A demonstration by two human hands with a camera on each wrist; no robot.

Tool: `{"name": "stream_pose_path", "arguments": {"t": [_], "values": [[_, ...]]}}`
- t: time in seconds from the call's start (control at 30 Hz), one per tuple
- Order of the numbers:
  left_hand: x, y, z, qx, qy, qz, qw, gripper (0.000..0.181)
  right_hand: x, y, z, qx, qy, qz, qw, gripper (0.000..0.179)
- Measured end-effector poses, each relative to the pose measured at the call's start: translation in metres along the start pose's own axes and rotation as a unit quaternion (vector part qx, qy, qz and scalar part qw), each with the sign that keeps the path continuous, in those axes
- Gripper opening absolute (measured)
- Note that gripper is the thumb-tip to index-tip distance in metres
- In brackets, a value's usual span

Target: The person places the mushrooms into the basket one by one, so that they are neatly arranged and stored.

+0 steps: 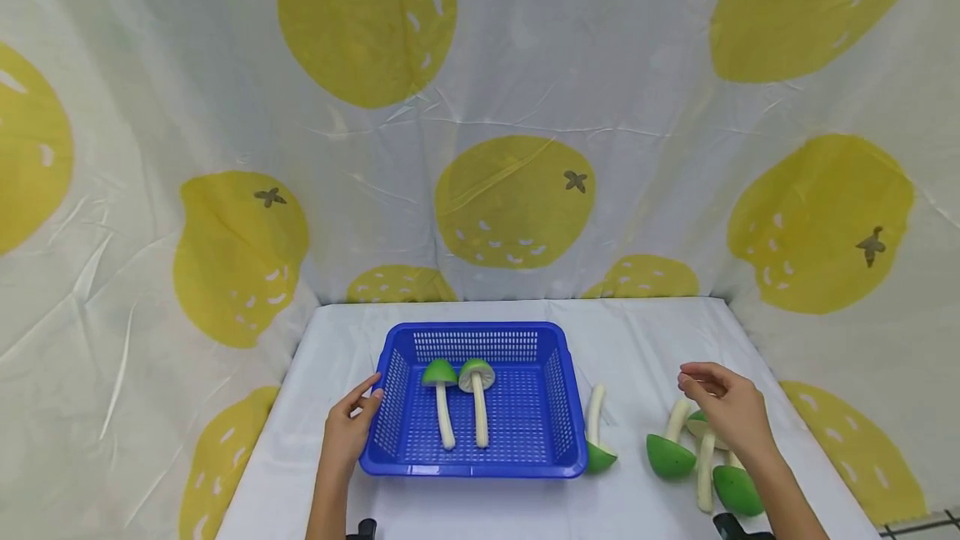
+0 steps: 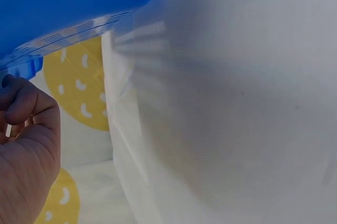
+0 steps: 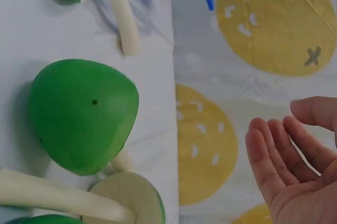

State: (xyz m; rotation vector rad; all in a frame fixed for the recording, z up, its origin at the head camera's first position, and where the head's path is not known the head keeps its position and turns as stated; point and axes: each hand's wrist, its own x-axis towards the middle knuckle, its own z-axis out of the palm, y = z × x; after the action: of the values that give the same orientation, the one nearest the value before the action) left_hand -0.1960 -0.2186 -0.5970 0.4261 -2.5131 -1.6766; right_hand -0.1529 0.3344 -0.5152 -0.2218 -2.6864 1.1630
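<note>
My left hand (image 1: 350,422) is at the left side of a blue plastic basket (image 1: 480,471), its index fingertip and thumb tip right at the rim; the left wrist view shows the hand (image 2: 31,129) just below the basket's side (image 2: 68,8). Two model mushrooms with green caps and cream stems lie inside, a left one (image 1: 444,415) and a right one (image 1: 480,411). My right hand (image 1: 731,407) hovers over several similar mushrooms, including one cap-down mushroom (image 1: 670,457). Its fingers bend loosely, apart from the thumb, holding nothing; the right wrist view shows the palm (image 3: 305,192).
Another green-capped mushroom (image 1: 598,457) lies just outside the basket's right side. White cloth covers the table (image 1: 465,515). A curtain printed with yellow lemons (image 1: 517,202) surrounds it at the back and both sides.
</note>
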Motion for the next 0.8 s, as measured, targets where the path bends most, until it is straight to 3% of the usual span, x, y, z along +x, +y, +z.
{"name": "stream_pose_path", "arguments": {"t": [0.23,0.43,0.8], "values": [[0.000,0.000,0.000,-0.002,0.004,-0.001,1.0000,0.039,-0.008,0.022,-0.010,0.001,0.001,0.052,0.9986,0.047],[0.002,-0.001,0.000,-0.012,0.007,0.007,0.9999,0.038,-0.013,0.033,-0.015,-0.009,0.005,0.059,0.9982,0.046],[0.000,0.001,0.000,-0.021,0.005,0.002,0.9998,0.035,-0.021,0.060,-0.011,-0.077,0.009,0.089,0.9931,0.045]]}}
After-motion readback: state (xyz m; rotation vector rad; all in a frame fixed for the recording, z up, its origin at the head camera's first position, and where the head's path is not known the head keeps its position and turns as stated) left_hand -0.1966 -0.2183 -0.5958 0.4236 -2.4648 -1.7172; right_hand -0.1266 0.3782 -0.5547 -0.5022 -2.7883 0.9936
